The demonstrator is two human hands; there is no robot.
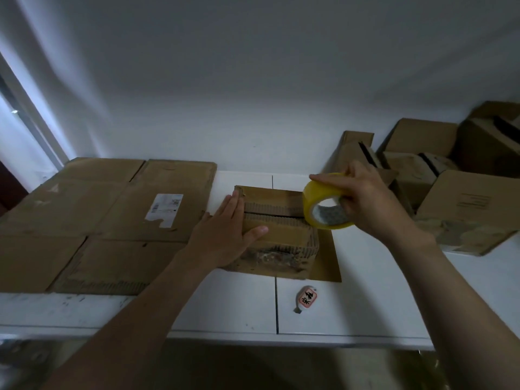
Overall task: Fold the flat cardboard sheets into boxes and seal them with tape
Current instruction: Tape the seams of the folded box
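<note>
Showing a small red-and-white tag [306, 299] lying flat on a white table [365, 305], just right of its dark seam [276, 305], in front of a plain wall [253, 94].

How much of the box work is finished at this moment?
Done: several folded boxes stand at the right rear. In hand: the left hand steadies the small box; the right hand holds the yellow tape roll at its seam. Left: flat sheets wait.
</note>
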